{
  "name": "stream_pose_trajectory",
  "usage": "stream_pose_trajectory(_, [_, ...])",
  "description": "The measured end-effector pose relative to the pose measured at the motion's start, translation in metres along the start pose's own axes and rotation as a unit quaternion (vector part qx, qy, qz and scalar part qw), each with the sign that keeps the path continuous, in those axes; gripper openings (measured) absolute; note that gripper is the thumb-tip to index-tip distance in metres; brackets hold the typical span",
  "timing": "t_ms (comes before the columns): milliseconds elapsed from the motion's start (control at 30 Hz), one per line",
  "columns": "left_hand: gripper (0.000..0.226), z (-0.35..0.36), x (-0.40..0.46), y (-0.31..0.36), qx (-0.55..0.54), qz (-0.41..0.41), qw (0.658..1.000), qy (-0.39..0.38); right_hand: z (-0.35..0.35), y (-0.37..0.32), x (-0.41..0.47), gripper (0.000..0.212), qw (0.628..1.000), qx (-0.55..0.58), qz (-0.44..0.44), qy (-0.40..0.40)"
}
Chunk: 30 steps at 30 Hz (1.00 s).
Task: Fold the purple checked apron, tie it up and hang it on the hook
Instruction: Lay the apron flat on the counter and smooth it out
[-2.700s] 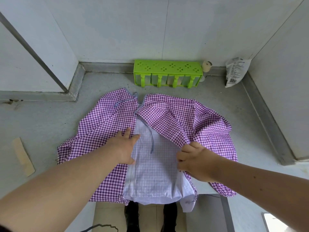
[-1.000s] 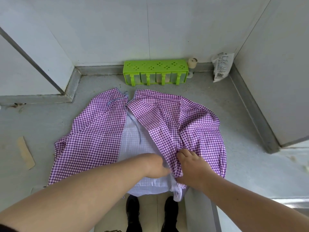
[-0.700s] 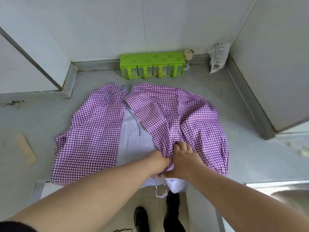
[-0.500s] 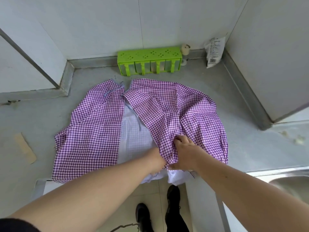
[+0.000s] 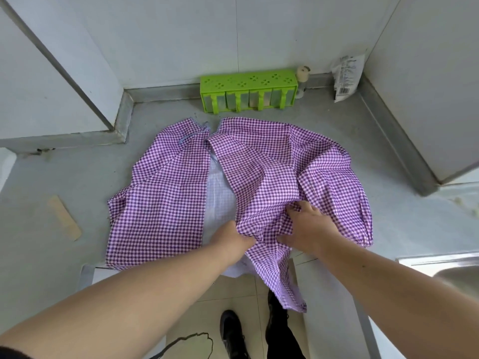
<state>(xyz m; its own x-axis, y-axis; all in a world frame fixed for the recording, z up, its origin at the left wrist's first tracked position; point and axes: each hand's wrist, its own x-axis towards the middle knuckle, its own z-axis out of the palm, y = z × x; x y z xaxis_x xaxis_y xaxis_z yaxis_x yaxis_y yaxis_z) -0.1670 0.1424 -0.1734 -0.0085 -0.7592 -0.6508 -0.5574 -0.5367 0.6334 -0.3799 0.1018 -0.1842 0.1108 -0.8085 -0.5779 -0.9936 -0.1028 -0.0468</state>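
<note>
The purple checked apron (image 5: 166, 200) lies spread on the grey counter (image 5: 64, 177), its pale lining showing in a strip down the middle. Its right panel is bunched near the counter's front edge, and a purple flap hangs over that edge. My left hand (image 5: 230, 240) pinches the bunched cloth at the middle front, fingertips hidden under the fabric. My right hand (image 5: 307, 228) grips the gathered folds just to the right, fingers curled into them. No hook is in view.
A green slotted rack (image 5: 247, 93) stands at the back wall with a small spool (image 5: 302, 73) beside it. A white packet (image 5: 347, 76) leans in the right corner. A tan strip (image 5: 64, 218) lies at left. A sink (image 5: 453, 270) sits at right.
The right panel has been gathered and pulled towards the front edge, and a flap now hangs over it. Both hands stay together on the bunched cloth; the view shifted slightly.
</note>
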Motion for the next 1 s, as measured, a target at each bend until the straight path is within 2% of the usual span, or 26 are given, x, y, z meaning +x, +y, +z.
stream_pose_trajectory(67, [0.012, -0.003, -0.005, 0.001, 0.006, 0.018, 1.000, 0.011, 0.006, -0.004, -0.002, 0.115, 1.000, -0.010, 0.022, 0.015])
stream_pose_trajectory(200, [0.017, -0.008, -0.006, -0.005, 0.011, -0.029, 1.000, -0.007, 0.011, -0.011, -0.007, 0.114, 0.997, -0.004, 0.078, -0.003])
stream_pose_trajectory(300, [0.025, -0.011, -0.001, -0.017, -0.012, -0.066, 0.997, -0.027, 0.011, -0.017, -0.005, 0.094, 0.986, 0.127, 0.105, -0.001])
stream_pose_trajectory(400, [0.024, -0.016, 0.004, -0.024, -0.020, -0.082, 0.996, -0.026, 0.018, -0.017, -0.001, 0.067, 0.967, 0.214, 0.135, 0.042])
stream_pose_trajectory(500, [0.024, -0.025, 0.008, -0.031, -0.044, -0.107, 0.993, -0.025, 0.020, -0.015, 0.001, 0.058, 0.953, 0.267, 0.130, 0.051])
stream_pose_trajectory(700, [0.020, -0.042, 0.013, -0.039, 0.042, -0.079, 0.996, 0.028, 0.005, 0.009, 0.000, 0.034, 0.939, 0.325, 0.109, 0.037])
stream_pose_trajectory(767, [0.018, -0.046, 0.012, -0.039, 0.067, -0.077, 0.995, 0.017, 0.003, 0.013, -0.001, 0.032, 0.943, 0.312, 0.110, 0.025])
stream_pose_trajectory(833, [0.019, -0.047, 0.012, -0.040, 0.074, -0.083, 0.994, -0.024, 0.002, 0.011, -0.003, 0.043, 0.961, 0.261, 0.091, 0.004])
stream_pose_trajectory(933, [0.023, -0.049, 0.015, -0.039, 0.084, -0.085, 0.990, -0.069, -0.001, 0.000, -0.006, 0.074, 0.993, 0.102, 0.041, 0.031])
stream_pose_trajectory(1000, [0.023, -0.052, 0.018, -0.036, 0.087, -0.081, 0.990, -0.078, -0.006, -0.009, -0.004, 0.077, 0.997, 0.014, -0.032, 0.063])
